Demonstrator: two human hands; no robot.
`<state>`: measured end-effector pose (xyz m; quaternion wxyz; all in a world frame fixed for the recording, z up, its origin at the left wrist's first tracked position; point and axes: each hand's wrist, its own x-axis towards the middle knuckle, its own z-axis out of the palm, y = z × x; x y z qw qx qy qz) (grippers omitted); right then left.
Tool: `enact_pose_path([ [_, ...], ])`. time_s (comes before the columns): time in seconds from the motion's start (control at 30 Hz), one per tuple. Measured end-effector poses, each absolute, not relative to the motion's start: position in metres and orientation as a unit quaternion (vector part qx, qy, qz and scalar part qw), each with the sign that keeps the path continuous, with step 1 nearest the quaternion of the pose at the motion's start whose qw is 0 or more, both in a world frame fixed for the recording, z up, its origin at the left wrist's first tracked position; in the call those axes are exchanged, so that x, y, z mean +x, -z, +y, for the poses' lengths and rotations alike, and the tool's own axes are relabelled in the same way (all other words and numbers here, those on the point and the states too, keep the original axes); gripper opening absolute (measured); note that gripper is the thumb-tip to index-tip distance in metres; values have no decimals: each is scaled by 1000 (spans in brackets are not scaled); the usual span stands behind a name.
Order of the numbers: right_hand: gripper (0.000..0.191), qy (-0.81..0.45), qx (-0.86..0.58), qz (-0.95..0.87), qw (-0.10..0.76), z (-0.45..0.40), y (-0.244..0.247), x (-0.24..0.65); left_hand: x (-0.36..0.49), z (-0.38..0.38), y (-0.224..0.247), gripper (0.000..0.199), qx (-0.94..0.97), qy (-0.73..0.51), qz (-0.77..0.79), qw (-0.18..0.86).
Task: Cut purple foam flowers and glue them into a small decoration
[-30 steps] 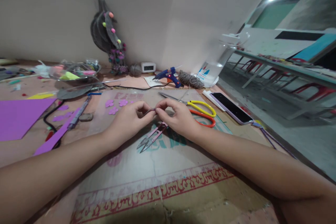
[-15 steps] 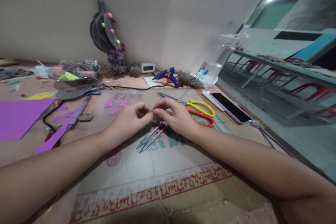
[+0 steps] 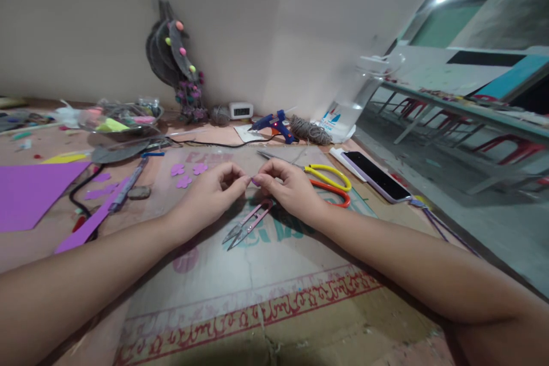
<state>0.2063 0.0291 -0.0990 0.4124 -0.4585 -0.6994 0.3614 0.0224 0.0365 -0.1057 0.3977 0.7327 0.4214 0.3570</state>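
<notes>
Both my hands are held close together over the work mat. A small purple piece [image 3: 254, 182] shows between the fingertips, mostly hidden, so its shape is unclear. My right hand [image 3: 289, 190] pinches it with thumb and forefinger. My left hand [image 3: 214, 190] is closed in a pinch at its left side, thumb tip against forefinger. Just below the hands lie pink thread snips [image 3: 251, 222], blades toward me. Behind my right hand rest scissors [image 3: 328, 176] with yellow and orange handles. Left of my left hand are several purple flower cutouts [image 3: 183, 182].
Purple sheet [image 3: 34, 197], a pen [image 3: 128, 183] and a stone-like lump [image 3: 139, 192] lie to the left. At the back stand a blue glue gun [image 3: 274, 124], grey yarn [image 3: 309, 129], a small clock [image 3: 241, 110] and a water jug [image 3: 347, 108]. A phone [image 3: 377, 176] lies right.
My fingertips have shifted slightly, and a bit of purple now shows between them. The thin strand seen there before is no longer visible. The tools lie where they were.
</notes>
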Motion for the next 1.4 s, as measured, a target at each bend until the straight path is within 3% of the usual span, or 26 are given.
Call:
enact_pose_path([
  [0.5,23,-393,-434,-702,406,33,103,208,25,37,107,21,768,-343,402,362],
  [0.73,32,-302,-365,-699,536,33,97,214,25,39,107,18,774,-331,414,347],
  [0.9,22,-214,-397,-654,608,40,58,231,25,40,107,21,765,-326,432,350],
  [1.03,17,-240,-394,-681,569,37,45,234,26,39,107,21,747,-334,438,371],
  [1.2,14,-357,-389,-686,501,28,67,222,27,39,105,23,738,-341,434,389],
  [1.4,15,-357,-377,-724,454,28,80,222,27,38,103,21,738,-339,445,378],
])
